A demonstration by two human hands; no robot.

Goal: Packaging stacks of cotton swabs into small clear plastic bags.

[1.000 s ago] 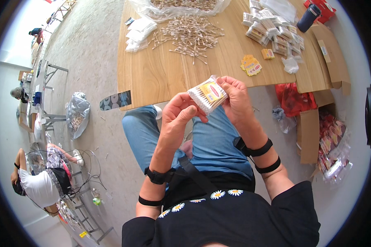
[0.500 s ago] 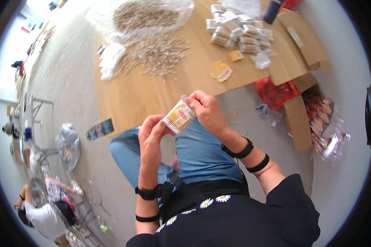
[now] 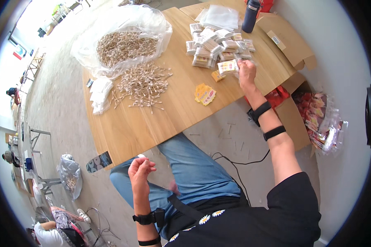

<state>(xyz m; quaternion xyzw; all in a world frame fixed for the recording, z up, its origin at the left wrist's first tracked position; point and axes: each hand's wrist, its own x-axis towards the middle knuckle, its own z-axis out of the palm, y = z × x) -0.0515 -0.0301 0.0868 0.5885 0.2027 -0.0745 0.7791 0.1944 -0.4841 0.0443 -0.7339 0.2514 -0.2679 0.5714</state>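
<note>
My right hand (image 3: 247,74) reaches over the right part of the table, its fingers closed on the edge of a clear pack of cotton swabs (image 3: 228,67) with a yellow label. That pack is at the near side of a pile of similar swab packs (image 3: 212,44). Close by lie a small yellow box (image 3: 217,75) and several yellow scalloped cards (image 3: 205,94). My left hand (image 3: 141,171) hangs above my left thigh, short of the table edge, with its fingers curled in and nothing seen in them.
Loose cotton swabs (image 3: 144,86) are heaped beside a large clear bag of swabs (image 3: 125,47). White plastic sleeves (image 3: 101,94) lie at the left, a dark bottle (image 3: 250,16) stands far right. Cardboard boxes (image 3: 290,41) flank the table; a black cable (image 3: 251,163) crosses the floor.
My right hand has carried the swab pack from above my lap to the pile at the far right. The left hand has let go of the pack and dropped back nearer my body.
</note>
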